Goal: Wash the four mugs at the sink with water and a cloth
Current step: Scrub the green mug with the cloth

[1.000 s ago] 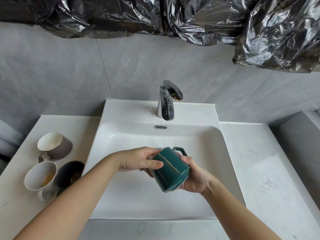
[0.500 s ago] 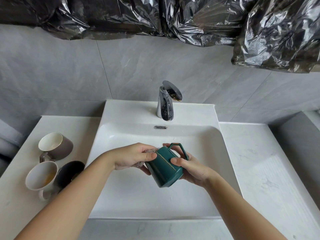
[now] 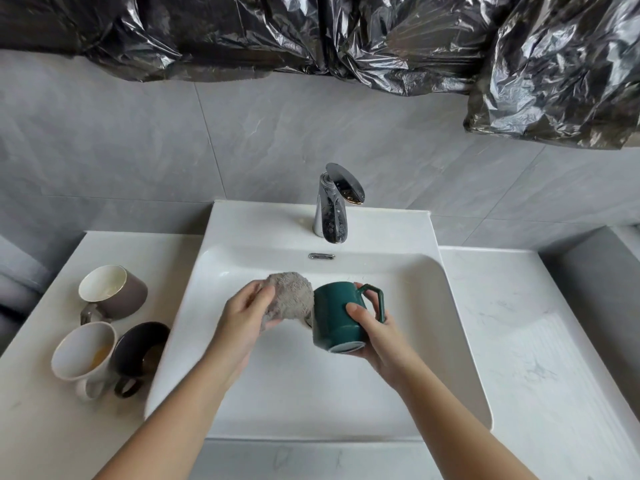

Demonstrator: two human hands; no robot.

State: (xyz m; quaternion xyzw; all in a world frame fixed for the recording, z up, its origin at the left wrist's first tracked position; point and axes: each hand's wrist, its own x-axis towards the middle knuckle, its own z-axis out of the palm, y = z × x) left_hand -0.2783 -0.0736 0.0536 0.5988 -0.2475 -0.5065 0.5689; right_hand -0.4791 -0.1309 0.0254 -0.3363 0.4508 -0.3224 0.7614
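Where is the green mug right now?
Head view: the green mug is over the sink, held by the right hand, just right of the cloth in the left hand.

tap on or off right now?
Off, as far as visible: no stream falls from the faucet into the sink.

Crinkled black plastic (image 3: pixel 242 32), perhaps bags, above grey tiles (image 3: pixel 121 150).

No readable text (nor numbers)
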